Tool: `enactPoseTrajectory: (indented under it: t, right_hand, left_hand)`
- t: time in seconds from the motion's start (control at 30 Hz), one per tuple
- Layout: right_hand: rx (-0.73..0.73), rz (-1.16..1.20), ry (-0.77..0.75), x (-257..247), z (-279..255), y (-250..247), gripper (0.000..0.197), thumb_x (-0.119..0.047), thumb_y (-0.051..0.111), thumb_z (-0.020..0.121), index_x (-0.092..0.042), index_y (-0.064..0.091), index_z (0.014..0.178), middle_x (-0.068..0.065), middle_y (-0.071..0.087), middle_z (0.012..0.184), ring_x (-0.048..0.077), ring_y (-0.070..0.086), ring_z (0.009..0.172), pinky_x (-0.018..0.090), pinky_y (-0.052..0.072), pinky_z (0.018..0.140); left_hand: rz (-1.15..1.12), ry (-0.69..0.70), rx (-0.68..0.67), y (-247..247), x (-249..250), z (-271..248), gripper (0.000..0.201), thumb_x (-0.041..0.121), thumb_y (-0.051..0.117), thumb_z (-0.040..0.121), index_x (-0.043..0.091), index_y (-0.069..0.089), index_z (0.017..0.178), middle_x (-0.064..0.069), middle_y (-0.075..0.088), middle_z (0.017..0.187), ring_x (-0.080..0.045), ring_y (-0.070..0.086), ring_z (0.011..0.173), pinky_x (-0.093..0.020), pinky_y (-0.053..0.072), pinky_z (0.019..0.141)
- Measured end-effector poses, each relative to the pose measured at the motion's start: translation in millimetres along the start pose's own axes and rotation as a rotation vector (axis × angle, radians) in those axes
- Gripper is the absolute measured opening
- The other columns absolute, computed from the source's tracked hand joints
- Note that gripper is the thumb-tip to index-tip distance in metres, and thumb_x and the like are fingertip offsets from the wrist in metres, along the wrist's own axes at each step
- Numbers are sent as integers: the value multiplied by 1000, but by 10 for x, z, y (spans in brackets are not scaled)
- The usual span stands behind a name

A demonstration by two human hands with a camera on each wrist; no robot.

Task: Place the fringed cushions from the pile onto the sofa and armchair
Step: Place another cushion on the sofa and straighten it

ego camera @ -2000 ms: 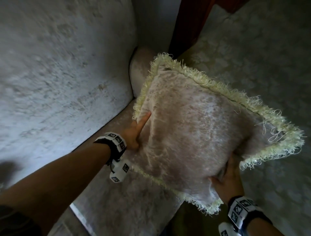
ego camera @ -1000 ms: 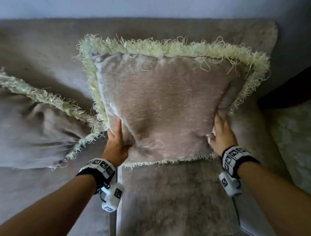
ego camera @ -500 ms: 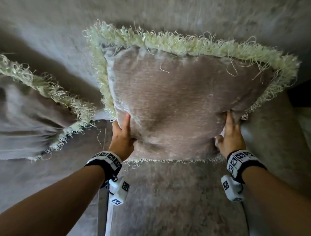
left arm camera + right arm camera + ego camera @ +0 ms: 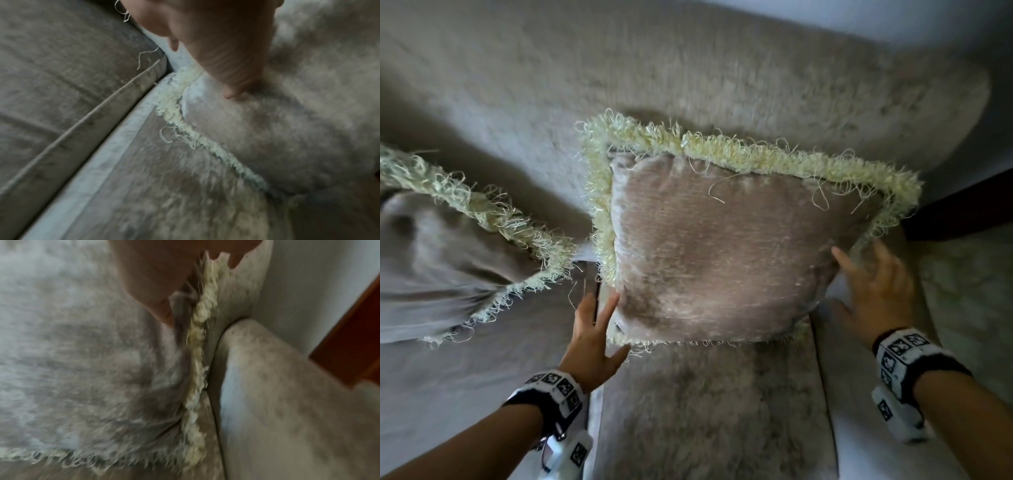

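Note:
A beige velvet cushion (image 4: 715, 260) with a pale yellow fringe stands on the sofa seat (image 4: 705, 421) and leans on the sofa back (image 4: 688, 68), at the sofa's right end. My left hand (image 4: 594, 329) lies with straight fingers along the cushion's lower left corner; in the left wrist view one finger of the left hand (image 4: 216, 40) presses the cushion face (image 4: 287, 121). My right hand (image 4: 873, 284) is spread open at the cushion's right edge, and in the right wrist view the right hand (image 4: 156, 272) touches the fringe (image 4: 199, 331). A second fringed cushion (image 4: 448, 260) lies to the left.
The sofa's right armrest (image 4: 287, 402) runs close beside the cushion. Dark wooden furniture (image 4: 962, 209) stands beyond the armrest, next to a pale wall (image 4: 893, 17). A seam (image 4: 82, 129) divides the seat cushions under my left hand.
Both hands have let go of the cushion's lower corners and opened. The cushion has settled lower on the seat, against the sofa back.

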State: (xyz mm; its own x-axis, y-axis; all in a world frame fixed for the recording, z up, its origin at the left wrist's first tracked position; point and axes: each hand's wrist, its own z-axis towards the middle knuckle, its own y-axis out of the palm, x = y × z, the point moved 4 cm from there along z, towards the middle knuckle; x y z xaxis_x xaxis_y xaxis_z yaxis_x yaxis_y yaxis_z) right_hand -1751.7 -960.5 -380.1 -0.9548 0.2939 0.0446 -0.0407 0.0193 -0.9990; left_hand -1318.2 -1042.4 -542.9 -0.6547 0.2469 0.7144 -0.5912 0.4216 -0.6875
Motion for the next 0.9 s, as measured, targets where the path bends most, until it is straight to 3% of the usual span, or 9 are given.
enactPoseTrajectory:
  t: [0.07,0.17,0.23,0.33,0.47,0.6,0.7,0.8,0.9]
  right_hand:
    - [16,-77,-63,-10,238,-210,108,-32,89,56,-41,27,144,20,9,154,46,19,135,70,25,103]
    - [-1,-141,-161,-109,591,-313,113,-47,88,55,-45,21,147,20,-3,159,50,3,142,72,8,109]
    - [-27,-207,-255,-160,777,-277,120,-56,85,52,-49,12,147,21,-4,159,54,-1,141,74,1,107]
    - [-89,-264,-383,-173,1045,-194,127,-64,82,50,-55,-1,146,24,-2,157,61,9,135,76,8,106]
    - [-182,-216,-453,-57,1182,-65,131,-65,83,47,-58,-6,143,28,5,152,61,24,130,73,26,104]
    - [-193,-192,-468,-60,1235,45,135,-65,82,48,-57,-13,142,35,19,144,55,44,118,62,43,93]
    - [-172,-172,-457,-121,1145,107,135,-52,87,55,-54,-14,143,33,35,132,48,56,98,52,53,77]
    - [-168,-157,-389,-171,1004,120,130,-36,86,62,-55,-13,144,25,46,117,37,57,76,39,50,60]
    - [-130,-135,-328,-229,822,40,130,-23,87,56,-47,0,149,23,50,104,34,55,67,36,46,57]
  left_hand:
    - [-9,-50,-82,130,-109,-39,110,35,81,70,47,7,150,-20,1,158,-36,5,147,-58,28,110]
    - [-39,-108,-106,335,-185,4,112,44,80,67,56,2,146,-24,8,153,-40,8,146,-60,31,108]
    - [-73,-146,-109,476,-171,79,116,45,84,63,52,5,147,-29,10,151,-44,12,144,-57,31,108]
    - [-49,-234,-83,659,-208,202,121,57,84,55,37,12,150,-37,10,149,-51,16,141,-57,31,106]
    - [-35,-261,12,839,-281,312,116,71,70,47,20,24,140,-42,37,124,-61,42,113,-63,47,86]
    - [-39,-270,53,901,-278,400,111,58,80,45,14,30,133,-46,42,115,-61,54,89,-59,51,71]
    - [-51,-269,57,854,-224,419,112,19,96,46,23,25,133,-45,42,118,-56,59,73,-48,51,61]
    - [-2,-242,74,746,-105,432,112,7,93,49,29,24,134,-34,46,114,-48,58,59,-34,42,52]
    - [36,-219,53,650,34,359,112,5,91,47,28,27,136,-28,50,114,-45,59,55,-34,44,47]
